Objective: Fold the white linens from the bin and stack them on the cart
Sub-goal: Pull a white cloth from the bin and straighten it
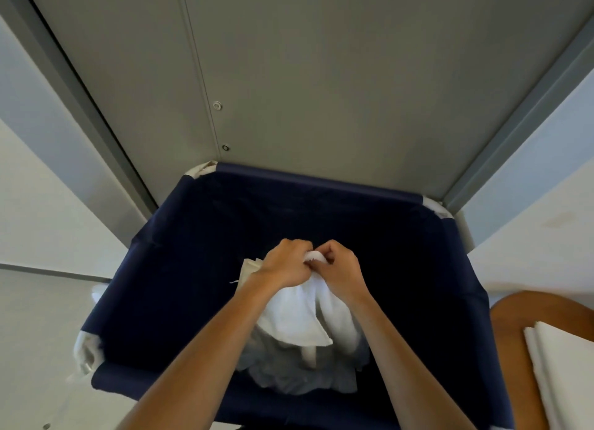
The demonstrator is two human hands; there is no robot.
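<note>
Both hands met over the deep navy fabric bin (pixel 193 269); the left hand (pixel 286 264) and right hand (pixel 342 269) each pinched the top edge of a crumpled white linen cloth (pixel 299 320), which hung straight down nearward, its long axis vertical, equally near both hands.

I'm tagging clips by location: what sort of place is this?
Probably a housekeeping or laundry area: a navy fabric laundry bin, a white linen held over it, folded linens stacked at right.
</note>
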